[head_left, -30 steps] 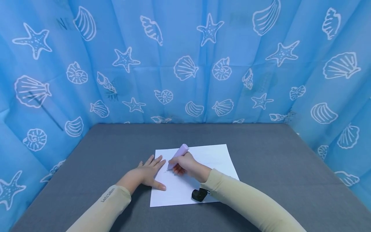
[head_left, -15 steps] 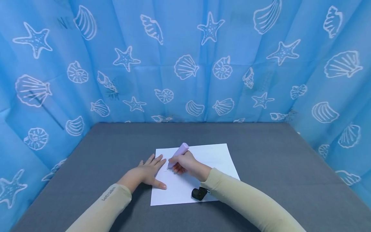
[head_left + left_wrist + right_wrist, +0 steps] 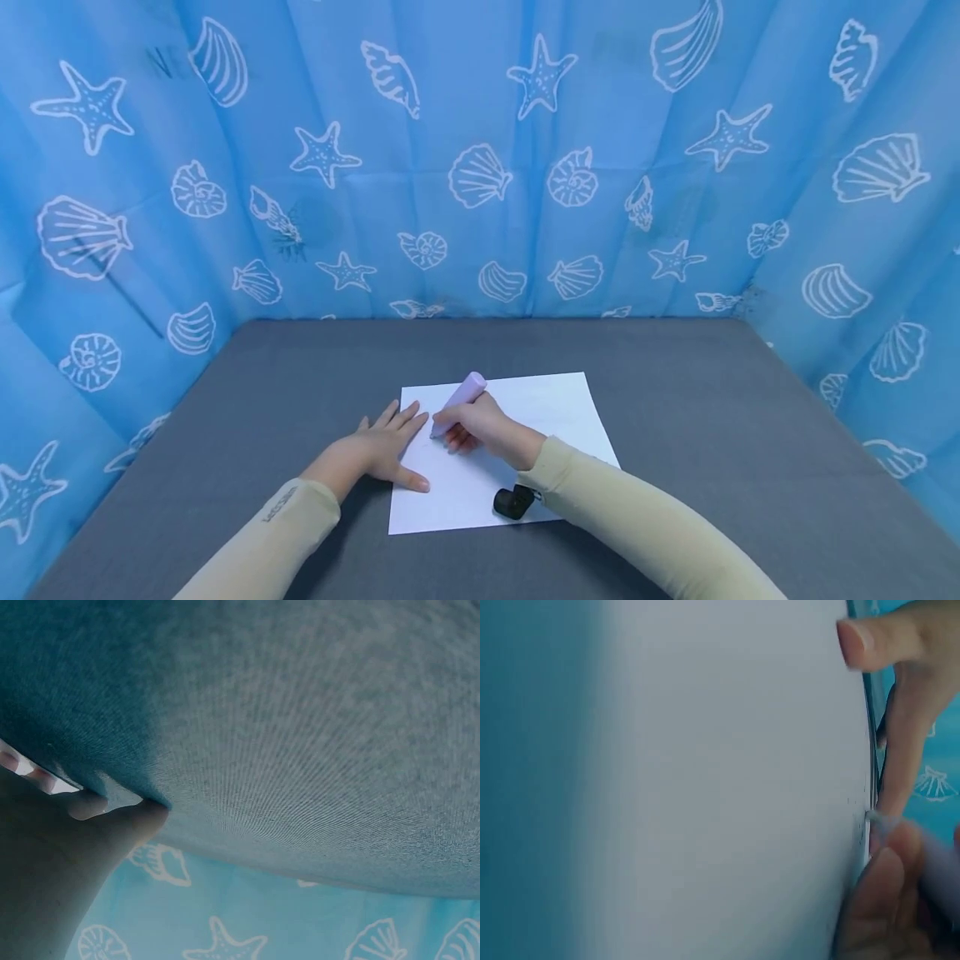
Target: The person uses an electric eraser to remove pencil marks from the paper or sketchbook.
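Note:
A white sheet of paper (image 3: 551, 408) lies on the grey table. My left hand (image 3: 381, 448) rests across its left edge, fingers spread and thumb on the sheet. In my right hand (image 3: 483, 427) I grip a thick lilac pen (image 3: 470, 387), leaning back to the right, its tip at the paper near my left fingertips. The right wrist view shows the pen (image 3: 941, 874) between thumb and fingers, with tiny dark marks on the paper (image 3: 735, 765) by the tip. In the left wrist view, my left hand (image 3: 71, 844) is dark and partly cut off.
A small black device (image 3: 513, 502) at my right cuff sits over the lower part of the sheet. Grey tabletop (image 3: 675, 400) surrounds the paper. Behind and beside the table hangs a blue curtain (image 3: 427, 200) with white shells and starfish.
The right hand and pen shift only slightly, the tip a touch to the left on the paper. The left hand stays in place on the sheet.

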Tool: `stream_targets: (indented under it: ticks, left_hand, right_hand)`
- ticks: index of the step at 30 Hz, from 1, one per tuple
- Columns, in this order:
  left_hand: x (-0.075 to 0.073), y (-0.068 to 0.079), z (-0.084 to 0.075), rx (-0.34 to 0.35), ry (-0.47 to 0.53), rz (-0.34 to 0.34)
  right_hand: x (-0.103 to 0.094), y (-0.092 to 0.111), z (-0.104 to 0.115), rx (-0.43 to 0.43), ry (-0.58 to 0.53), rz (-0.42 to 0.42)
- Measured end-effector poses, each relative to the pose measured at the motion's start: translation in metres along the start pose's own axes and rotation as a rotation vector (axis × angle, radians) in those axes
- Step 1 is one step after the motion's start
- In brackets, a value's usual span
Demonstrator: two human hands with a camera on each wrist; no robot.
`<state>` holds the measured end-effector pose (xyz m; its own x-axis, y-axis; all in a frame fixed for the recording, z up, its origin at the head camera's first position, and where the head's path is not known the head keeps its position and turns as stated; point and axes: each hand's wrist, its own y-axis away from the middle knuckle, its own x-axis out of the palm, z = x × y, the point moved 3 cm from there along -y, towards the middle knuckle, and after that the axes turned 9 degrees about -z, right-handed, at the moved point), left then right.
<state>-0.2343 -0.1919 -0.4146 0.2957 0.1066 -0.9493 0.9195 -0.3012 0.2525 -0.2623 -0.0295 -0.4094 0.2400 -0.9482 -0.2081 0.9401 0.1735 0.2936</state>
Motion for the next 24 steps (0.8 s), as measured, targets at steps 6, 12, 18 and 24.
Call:
stream_targets:
  ticks: [6,12,18,24]
  left_hand:
    - [0.0008,-0.0007,0.0019,0.001,-0.004,0.000]
    - [0.0021,-0.0014,0.0027,0.002,-0.007,-0.005]
    - [0.0014,-0.0010,0.0016,0.000,-0.015,-0.003]
    - [0.0000,0.0004,0.0014,-0.007,-0.010,0.000]
  right_hand:
    - [0.0022,-0.0009,0.0003,0.000,0.008,0.036]
    - [0.0038,0.0004,0.0010,0.027,-0.025,0.090]
    - [0.0029,-0.0020,-0.0010,0.028,-0.108,0.067]
    - [0.0050,-0.0010,-0.0018,0.024,-0.116,0.014]
